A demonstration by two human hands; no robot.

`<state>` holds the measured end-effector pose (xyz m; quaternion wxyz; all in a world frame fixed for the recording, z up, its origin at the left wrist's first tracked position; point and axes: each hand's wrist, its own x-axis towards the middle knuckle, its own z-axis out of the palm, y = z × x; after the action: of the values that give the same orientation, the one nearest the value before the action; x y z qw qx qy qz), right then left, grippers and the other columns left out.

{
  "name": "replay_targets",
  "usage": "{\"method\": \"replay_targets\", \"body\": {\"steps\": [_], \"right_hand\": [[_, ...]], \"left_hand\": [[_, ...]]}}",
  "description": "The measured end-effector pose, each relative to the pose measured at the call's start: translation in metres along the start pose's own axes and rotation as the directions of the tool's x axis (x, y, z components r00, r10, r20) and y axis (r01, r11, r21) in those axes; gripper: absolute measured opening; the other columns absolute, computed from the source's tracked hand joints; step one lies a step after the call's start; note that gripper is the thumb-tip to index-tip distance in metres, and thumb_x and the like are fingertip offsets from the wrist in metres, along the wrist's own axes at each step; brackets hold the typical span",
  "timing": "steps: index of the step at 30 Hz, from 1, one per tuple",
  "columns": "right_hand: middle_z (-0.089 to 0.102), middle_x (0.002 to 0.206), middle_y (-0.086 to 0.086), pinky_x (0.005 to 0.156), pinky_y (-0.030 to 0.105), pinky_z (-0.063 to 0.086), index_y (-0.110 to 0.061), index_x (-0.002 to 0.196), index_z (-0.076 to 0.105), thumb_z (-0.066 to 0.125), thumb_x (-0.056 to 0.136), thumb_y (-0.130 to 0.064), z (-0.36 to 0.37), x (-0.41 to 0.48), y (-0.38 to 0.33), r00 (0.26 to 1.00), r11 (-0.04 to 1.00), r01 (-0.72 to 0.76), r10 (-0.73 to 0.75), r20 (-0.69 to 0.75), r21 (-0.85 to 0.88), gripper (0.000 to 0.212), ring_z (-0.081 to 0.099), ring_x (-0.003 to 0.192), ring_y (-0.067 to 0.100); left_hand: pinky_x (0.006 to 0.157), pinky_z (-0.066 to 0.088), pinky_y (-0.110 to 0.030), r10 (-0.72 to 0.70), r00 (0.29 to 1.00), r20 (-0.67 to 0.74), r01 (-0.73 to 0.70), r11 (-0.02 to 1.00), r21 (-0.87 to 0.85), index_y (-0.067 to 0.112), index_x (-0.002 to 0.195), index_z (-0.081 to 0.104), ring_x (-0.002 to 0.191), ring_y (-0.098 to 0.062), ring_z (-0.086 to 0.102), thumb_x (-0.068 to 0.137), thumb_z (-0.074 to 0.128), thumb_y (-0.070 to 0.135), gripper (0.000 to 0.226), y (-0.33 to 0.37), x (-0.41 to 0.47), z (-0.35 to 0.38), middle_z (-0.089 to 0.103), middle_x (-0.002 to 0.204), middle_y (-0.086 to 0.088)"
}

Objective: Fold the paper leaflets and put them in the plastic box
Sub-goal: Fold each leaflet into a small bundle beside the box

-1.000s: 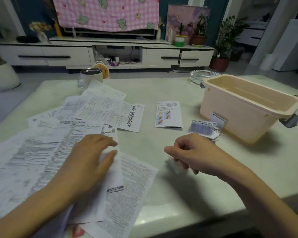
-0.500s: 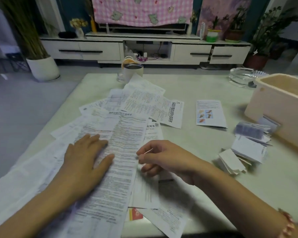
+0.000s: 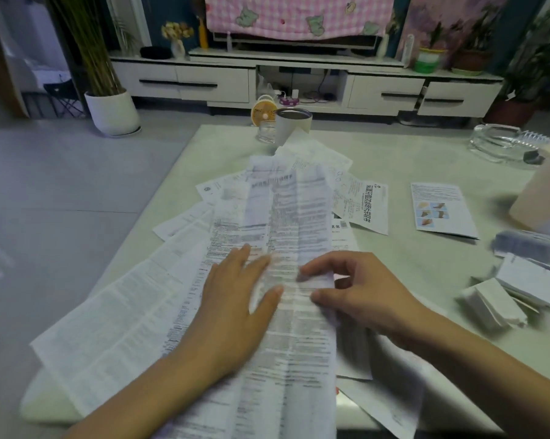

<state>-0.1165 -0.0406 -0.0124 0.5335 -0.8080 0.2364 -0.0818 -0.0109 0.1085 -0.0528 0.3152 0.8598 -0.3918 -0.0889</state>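
Note:
A long creased leaflet (image 3: 294,217) covered in small print lies on top of a spread of several unfolded leaflets (image 3: 115,331) on the pale table (image 3: 425,274). My left hand (image 3: 235,299) rests flat on it with straight fingers. My right hand (image 3: 359,289) pinches the leaflet's right edge between thumb and forefinger. Folded leaflets (image 3: 501,299) lie in a loose heap at the right. Only a corner of the beige plastic box (image 3: 543,188) shows at the right edge.
A white cup (image 3: 291,125) and a small orange fan (image 3: 262,112) stand at the table's far edge. A glass ashtray (image 3: 505,142) sits far right. A small picture leaflet (image 3: 440,207) lies apart. The table's left edge drops to the floor.
The view has swung left, pushing the box almost out of frame. My right hand left the folded heap and came onto the long leaflet, which has slid toward the middle.

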Motion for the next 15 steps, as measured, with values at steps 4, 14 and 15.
{"method": "replay_targets", "body": {"steps": [4,14,15], "right_hand": [[0.073,0.098,-0.004,0.067,0.022,0.056,-0.016,0.091,0.07,0.061,0.077,0.016,-0.018,0.0,-0.003,0.997,0.989,0.077,-0.078,0.002,0.123,0.036,0.069,0.079,0.016],[0.072,0.105,0.005,0.076,0.024,0.055,-0.015,0.109,0.063,0.057,0.08,0.017,-0.04,-0.001,0.0,0.997,0.933,0.069,-0.071,-0.006,0.354,0.043,0.067,0.085,0.015],[0.071,0.105,0.006,0.079,0.028,0.055,-0.018,0.116,0.058,0.056,0.08,0.016,-0.04,-0.001,0.001,0.998,0.927,0.061,-0.061,-0.01,0.37,0.05,0.068,0.089,0.018]], "left_hand": [[0.107,0.019,-0.019,-0.084,0.979,-0.183,0.053,0.985,-0.166,0.026,0.141,0.035,0.131,-0.004,0.029,0.089,0.056,0.035,0.057,-0.005,0.004,-0.018,0.032,0.145,0.013],[0.058,0.059,-0.039,-0.346,0.866,0.361,0.47,0.316,-0.824,0.006,0.112,0.062,0.076,-0.03,0.071,0.086,0.058,0.01,0.026,0.013,0.023,-0.054,0.073,0.094,-0.015],[0.057,0.059,-0.039,-0.328,0.856,0.4,0.497,0.307,-0.812,0.006,0.108,0.064,0.074,-0.03,0.071,0.087,0.057,0.007,0.022,0.014,0.024,-0.053,0.073,0.093,-0.016]]}}
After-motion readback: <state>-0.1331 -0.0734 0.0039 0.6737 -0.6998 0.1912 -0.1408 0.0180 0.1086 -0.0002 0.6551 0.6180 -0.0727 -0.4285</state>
